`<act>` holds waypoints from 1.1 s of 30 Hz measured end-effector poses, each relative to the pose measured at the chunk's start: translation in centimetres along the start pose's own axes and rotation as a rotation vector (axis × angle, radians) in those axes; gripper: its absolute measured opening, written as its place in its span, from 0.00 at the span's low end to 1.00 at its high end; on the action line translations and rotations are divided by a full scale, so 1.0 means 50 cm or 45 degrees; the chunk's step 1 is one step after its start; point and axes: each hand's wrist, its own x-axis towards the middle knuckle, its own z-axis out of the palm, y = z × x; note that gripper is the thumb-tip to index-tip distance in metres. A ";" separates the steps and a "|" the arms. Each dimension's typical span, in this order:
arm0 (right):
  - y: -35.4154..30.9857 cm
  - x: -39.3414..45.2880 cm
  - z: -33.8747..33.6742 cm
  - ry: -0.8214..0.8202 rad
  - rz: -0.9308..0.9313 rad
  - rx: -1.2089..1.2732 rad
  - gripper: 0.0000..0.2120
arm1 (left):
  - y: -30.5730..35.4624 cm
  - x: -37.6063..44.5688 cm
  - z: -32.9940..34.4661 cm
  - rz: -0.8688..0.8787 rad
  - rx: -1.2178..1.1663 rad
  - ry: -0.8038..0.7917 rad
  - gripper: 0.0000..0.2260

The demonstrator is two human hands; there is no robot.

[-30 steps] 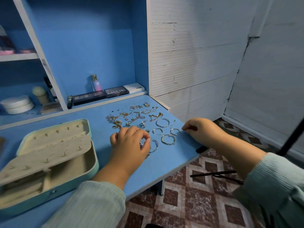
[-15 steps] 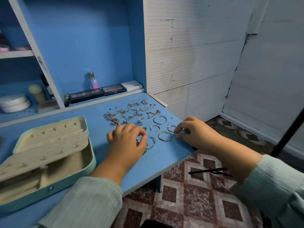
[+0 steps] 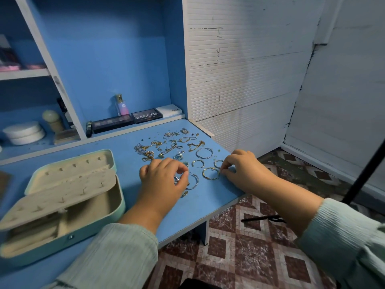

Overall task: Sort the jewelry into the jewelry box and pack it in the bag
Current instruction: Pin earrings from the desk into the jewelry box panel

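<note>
left hand (image 3: 164, 178) pinches a silver ring (image 3: 192, 181); at its 3 o'clock, right hand (image 3: 242, 171) pinches a gold bangle (image 3: 210, 173).

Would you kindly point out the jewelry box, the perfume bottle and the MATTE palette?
jewelry box (image 3: 98, 223): head view, front right wall.
perfume bottle (image 3: 122, 107): head view, pink lower body.
MATTE palette (image 3: 146, 115): head view, lid centre.

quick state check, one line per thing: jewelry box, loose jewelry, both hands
jewelry box: open, lid back, inner flap raised, no jewelry visible inside
loose jewelry: scattered on the blue desk, unsorted
large hoops: flat on desk, apart from each other
left hand: fingers curled on silver pieces
right hand: fingertips pinching a hoop's edge
perfume bottle: upright, capped
</note>
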 end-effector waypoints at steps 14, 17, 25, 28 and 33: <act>-0.144 -0.022 -0.046 0.045 -0.063 0.570 0.06 | 0.035 -0.027 -0.121 -0.038 -0.437 -0.017 0.09; -0.190 -0.019 -0.040 -0.015 -0.115 0.592 0.06 | 0.015 -0.050 -0.156 -0.057 -0.381 -0.003 0.05; -0.307 -0.021 0.006 -0.200 -0.158 0.866 0.08 | -0.041 -0.113 -0.222 -0.164 -0.275 0.041 0.07; -0.345 -0.028 0.028 -0.252 -0.182 0.930 0.07 | -0.056 -0.132 -0.245 -0.235 -0.283 0.084 0.05; -0.385 -0.035 0.054 -0.166 -0.222 0.890 0.09 | -0.093 -0.154 -0.272 -0.271 -0.313 0.168 0.08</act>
